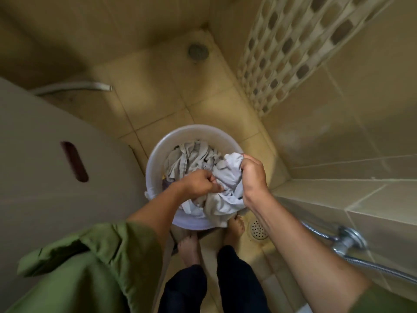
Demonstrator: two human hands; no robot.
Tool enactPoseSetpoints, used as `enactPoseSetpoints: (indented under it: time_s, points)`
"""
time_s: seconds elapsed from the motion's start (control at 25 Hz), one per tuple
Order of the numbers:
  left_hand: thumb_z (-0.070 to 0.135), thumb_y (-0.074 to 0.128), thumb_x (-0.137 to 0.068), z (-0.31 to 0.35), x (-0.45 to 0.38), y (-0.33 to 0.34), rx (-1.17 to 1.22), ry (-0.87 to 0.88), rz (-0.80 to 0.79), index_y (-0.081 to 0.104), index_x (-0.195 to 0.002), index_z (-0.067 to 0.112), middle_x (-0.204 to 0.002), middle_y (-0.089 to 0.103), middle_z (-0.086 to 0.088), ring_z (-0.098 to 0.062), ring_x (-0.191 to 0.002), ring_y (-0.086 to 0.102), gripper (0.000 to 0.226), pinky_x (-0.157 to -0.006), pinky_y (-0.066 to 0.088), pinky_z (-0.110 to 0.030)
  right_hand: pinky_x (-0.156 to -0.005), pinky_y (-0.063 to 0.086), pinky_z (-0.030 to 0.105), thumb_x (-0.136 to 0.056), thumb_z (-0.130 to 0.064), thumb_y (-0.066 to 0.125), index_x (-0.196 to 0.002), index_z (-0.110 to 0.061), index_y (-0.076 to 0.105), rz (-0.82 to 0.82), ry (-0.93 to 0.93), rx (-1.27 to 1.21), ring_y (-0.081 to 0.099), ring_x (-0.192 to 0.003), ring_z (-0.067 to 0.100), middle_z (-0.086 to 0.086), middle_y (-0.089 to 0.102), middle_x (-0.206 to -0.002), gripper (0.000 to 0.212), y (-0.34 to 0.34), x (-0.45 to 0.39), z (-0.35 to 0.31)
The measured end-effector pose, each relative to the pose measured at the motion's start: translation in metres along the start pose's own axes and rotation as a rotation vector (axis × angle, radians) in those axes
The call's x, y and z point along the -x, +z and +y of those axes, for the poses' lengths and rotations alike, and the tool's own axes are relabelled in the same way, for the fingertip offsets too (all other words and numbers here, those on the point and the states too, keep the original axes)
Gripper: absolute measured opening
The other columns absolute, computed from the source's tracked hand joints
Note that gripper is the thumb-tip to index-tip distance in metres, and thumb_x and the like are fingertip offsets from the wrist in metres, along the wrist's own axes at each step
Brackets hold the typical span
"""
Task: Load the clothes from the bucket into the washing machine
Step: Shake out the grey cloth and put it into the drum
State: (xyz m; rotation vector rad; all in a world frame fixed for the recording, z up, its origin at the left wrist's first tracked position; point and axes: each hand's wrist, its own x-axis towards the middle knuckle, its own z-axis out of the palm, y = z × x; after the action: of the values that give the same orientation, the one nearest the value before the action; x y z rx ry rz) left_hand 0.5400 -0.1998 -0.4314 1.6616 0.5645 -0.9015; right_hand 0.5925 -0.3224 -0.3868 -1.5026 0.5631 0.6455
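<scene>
While the washing machine point(45, 154) fills nine o'clock, white bucket point(158, 159) sits centre on tiled floor. Pale clothes point(194, 159) inside; right hand point(252, 175) and left hand point(198, 184) both clench white garment point(228, 175).

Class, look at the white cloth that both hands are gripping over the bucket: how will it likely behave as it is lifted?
The white cloth is bunched and creased between the left hand and right hand, so it will probably sag and trail. It drapes over the bucket rim, so it may drag. It looks light.
</scene>
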Motion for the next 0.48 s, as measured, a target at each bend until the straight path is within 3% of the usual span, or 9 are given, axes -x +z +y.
enactPoseSetpoints:
  time_s: [0.08,0.16,0.2,0.24,0.28,0.36,0.48]
  points:
    - [0.027,0.079,-0.08,0.04,0.036,-0.017,-0.09,0.096,0.07,0.059,-0.102,0.018,-0.092,0.061,0.002,-0.014,-0.088,0.057,0.031,-0.069,0.044,-0.025,-0.055,0.044,0.024,-0.078,0.013,0.034,-0.065,-0.003,0.059,-0.089,-0.047,-0.025,0.053,-0.057,0.022,0.014,0.056,-0.064,0.032,0.011,0.036,-0.045]
    - [0.028,0.082,-0.075,0.073,0.073,-0.035,-0.145,0.243,0.13,0.046,-0.131,0.014,-0.105,0.062,0.004,-0.014,-0.097,0.06,0.068,-0.077,0.044,-0.024,-0.048,0.044,0.019,-0.079,0.013,0.035,-0.06,-0.005,0.059,-0.176,-0.156,0.018,0.054,-0.047,0.016,0.007,0.058,-0.053,0.035,0.021,0.078,-0.102]
    - [0.028,0.084,-0.074,0.081,0.082,-0.042,-0.113,0.28,0.11,0.039,-0.136,0.01,-0.101,0.066,0.003,-0.015,-0.091,0.065,0.079,-0.074,0.048,-0.026,-0.047,0.042,0.018,-0.079,0.012,0.037,-0.06,-0.005,0.058,-0.216,-0.196,0.045,0.052,-0.046,0.015,0.007,0.057,-0.052,0.033,0.025,0.091,-0.122]
    - [0.023,0.083,-0.075,0.099,0.1,-0.054,-0.072,0.304,0.093,0.04,-0.134,0.006,-0.086,0.069,0.003,-0.014,-0.075,0.068,0.075,-0.062,0.051,-0.026,-0.047,0.04,0.02,-0.077,0.009,0.039,-0.059,-0.005,0.058,-0.251,-0.253,0.069,0.051,-0.047,0.016,0.009,0.055,-0.053,0.03,0.029,0.112,-0.149]
    - [0.014,0.079,-0.08,0.12,0.125,-0.064,-0.059,0.357,0.054,0.047,-0.122,0.005,-0.07,0.068,0.006,-0.01,-0.06,0.064,0.054,-0.052,0.05,-0.023,-0.047,0.038,0.021,-0.076,0.005,0.04,-0.058,-0.007,0.058,-0.276,-0.315,0.092,0.049,-0.048,0.016,0.009,0.053,-0.053,0.028,0.03,0.136,-0.179]
    - [0.012,0.072,-0.087,0.169,0.18,-0.079,-0.179,0.481,0.066,0.062,-0.091,0.007,-0.059,0.062,0.008,-0.003,-0.053,0.055,0.013,-0.051,0.045,-0.021,-0.047,0.037,0.02,-0.074,-0.002,0.041,-0.054,-0.011,0.057,-0.324,-0.451,0.144,0.048,-0.049,0.013,0.003,0.054,-0.049,0.028,0.03,0.18,-0.229]
    - [0.04,0.07,-0.077,0.233,0.263,-0.108,-0.382,0.677,0.32,0.065,-0.073,0.007,-0.068,0.056,0.0,-0.01,-0.063,0.048,0.034,-0.062,0.04,-0.032,-0.051,0.04,0.022,-0.069,-0.006,0.042,-0.057,-0.011,0.06,-0.323,-0.586,0.16,0.052,-0.053,0.013,0.003,0.06,-0.054,0.022,0.021,0.24,-0.296]
